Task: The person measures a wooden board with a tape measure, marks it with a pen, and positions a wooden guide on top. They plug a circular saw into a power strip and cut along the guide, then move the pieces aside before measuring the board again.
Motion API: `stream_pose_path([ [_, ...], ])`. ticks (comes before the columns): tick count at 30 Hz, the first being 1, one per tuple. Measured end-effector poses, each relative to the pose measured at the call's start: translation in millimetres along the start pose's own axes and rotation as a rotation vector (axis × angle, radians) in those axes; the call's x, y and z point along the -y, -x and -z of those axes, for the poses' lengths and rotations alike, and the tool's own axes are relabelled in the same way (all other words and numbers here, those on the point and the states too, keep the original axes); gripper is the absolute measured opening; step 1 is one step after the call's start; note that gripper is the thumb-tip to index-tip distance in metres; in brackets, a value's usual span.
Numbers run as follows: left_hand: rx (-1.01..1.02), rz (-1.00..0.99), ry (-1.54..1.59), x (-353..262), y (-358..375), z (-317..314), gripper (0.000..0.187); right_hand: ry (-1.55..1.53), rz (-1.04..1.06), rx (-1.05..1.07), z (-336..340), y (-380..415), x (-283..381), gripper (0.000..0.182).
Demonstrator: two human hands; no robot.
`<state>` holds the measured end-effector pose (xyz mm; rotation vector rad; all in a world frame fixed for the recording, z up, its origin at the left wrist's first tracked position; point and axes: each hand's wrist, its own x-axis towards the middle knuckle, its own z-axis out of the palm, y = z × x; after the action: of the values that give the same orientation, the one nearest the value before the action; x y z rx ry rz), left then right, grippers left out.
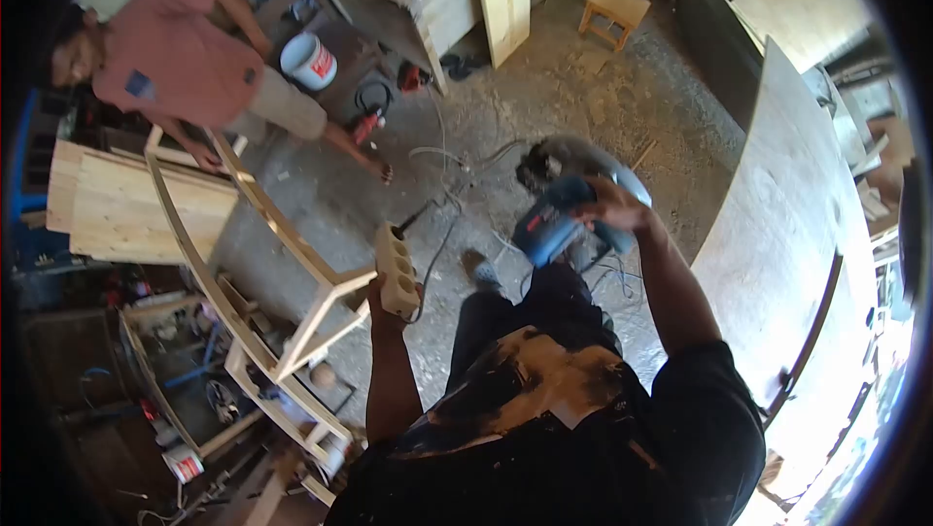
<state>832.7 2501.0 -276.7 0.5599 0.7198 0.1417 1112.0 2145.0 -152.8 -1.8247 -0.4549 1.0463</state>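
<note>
In my left hand is a cream power strip with several round sockets in a row, held up in front of my left side. My fingers wrap round its lower end, and a dark plug and cable sit at its far end. My right hand grips a blue handheld power tool in front of my right leg. Its exact kind is not clear from this angle. Just beyond it a greyish rounded object shows on the floor, partly covered by the tool.
A wooden frame stands at my left; another person in a pink shirt is beside it. Cables run across the concrete floor. A large pale board leans at my right. A white bucket and small wooden stool stand farther off.
</note>
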Motion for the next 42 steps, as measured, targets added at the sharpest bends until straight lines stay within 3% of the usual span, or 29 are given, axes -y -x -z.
stream_pose_path([
  [3, 0.215, 0.164, -0.137, -7, 22, 2, 0.064, -0.170, 0.026, -0.015, -33, 92, 15, 0.037],
  [5, 0.212, 0.263, -0.189, 1, 31, -8, 0.061, -0.137, 0.054, -0.040, -57, 151, 12, 0.040],
  [6, 0.107, 0.310, -0.208, 14, 26, -5, 0.061, -0.095, 0.045, -0.078, -70, 179, 2, 0.042],
  [7, 0.254, 0.419, -0.217, 27, 16, 4, 0.061, -0.060, 0.032, -0.107, -85, 206, -12, 0.045],
  [9, 0.227, 0.549, -0.446, 57, 16, -5, 0.058, -0.033, 0.258, -0.338, -132, 263, -64, 0.046],
  [10, 0.272, 0.621, -0.536, 76, 17, -15, 0.058, -0.088, 0.227, -0.445, -152, 300, -81, 0.046],
  [12, 0.122, 0.688, -0.608, 118, 24, -30, 0.057, -0.017, 0.205, -0.665, -206, 381, -104, 0.046],
  [14, 0.163, 0.758, -0.775, 148, 21, -61, 0.054, -0.138, 0.041, -0.846, -253, 448, -105, 0.045],
  [15, 0.276, 0.703, -0.917, 173, -4, -58, 0.050, -0.194, -0.008, -0.948, -278, 482, -116, 0.044],
  [16, 0.247, 0.677, -0.882, 203, 50, -96, 0.044, -0.198, -0.069, -1.063, -298, 523, -128, 0.044],
  [18, 0.334, 0.629, -0.890, 250, 53, -107, 0.037, -0.205, -0.216, -1.302, -354, 587, -131, 0.042],
  [19, 0.357, 0.681, -0.912, 275, 78, -119, 0.038, -0.250, -0.378, -1.392, -378, 617, -125, 0.041],
  [21, 0.441, 0.680, -1.006, 338, 117, -139, 0.037, -0.423, -0.493, -1.510, -398, 685, -130, 0.038],
  [22, 0.471, 0.699, -0.981, 369, 135, -142, 0.037, -0.425, -0.460, -1.673, -412, 715, -134, 0.036],
  [24, 0.563, 0.659, -1.145, 419, 143, -144, 0.035, -0.729, -0.510, -1.751, -432, 782, -128, 0.026],
  [25, 0.641, 0.733, -1.176, 454, 97, -132, 0.040, -0.691, -0.425, -1.812, -436, 813, -128, 0.022],
  [27, 0.527, 0.766, -1.323, 501, 64, -144, 0.046, -0.622, -0.371, -1.979, -439, 865, -125, 0.018],
  [29, 0.395, 0.345, -1.519, 552, 86, -153, 0.055, -0.694, -0.370, -2.119, -436, 922, -130, 0.016],
  [33, 0.444, 0.079, -2.171, 658, 117, -165, 0.070, -0.642, -0.349, -2.417, -416, 1028, -147, 0.024],
  [34, 0.582, -0.029, -2.526, 686, 137, -173, 0.064, -0.688, -0.340, -2.463, -416, 1050, -155, 0.026],
  [35, 0.738, -0.253, -2.393, 721, 181, -171, 0.059, -0.709, -0.318, -2.506, -408, 1082, -164, 0.028],
  [36, 1.081, -0.067, -2.296, 768, 212, -174, 0.062, -0.639, -0.272, -2.564, -398, 1110, -172, 0.029],
  [37, 1.232, 0.188, -2.064, 796, 311, -199, 0.068, -0.661, -0.267, -2.596, -390, 1137, -175, 0.029],
  [38, 1.544, 0.024, -2.036, 845, 368, -202, 0.075, -0.648, -0.276, -2.660, -380, 1158, -176, 0.029],
  [39, 1.902, -0.005, -1.743, 892, 431, -204, 0.086, -0.610, -0.282, -2.732, -370, 1184, -177, 0.029],
  [40, 2.111, -0.189, -1.633, 911, 525, -225, 0.099, -0.622, -0.245, -2.742, -370, 1212, -179, 0.029],
  [41, 2.288, -0.288, -1.392, 938, 593, -225, 0.107, -0.640, -0.208, -2.754, -375, 1236, -180, 0.030],
  [42, 2.423, -0.311, -1.348, 953, 665, -234, 0.111, -0.691, -0.141, -2.803, -373, 1263, -179, 0.031],
])
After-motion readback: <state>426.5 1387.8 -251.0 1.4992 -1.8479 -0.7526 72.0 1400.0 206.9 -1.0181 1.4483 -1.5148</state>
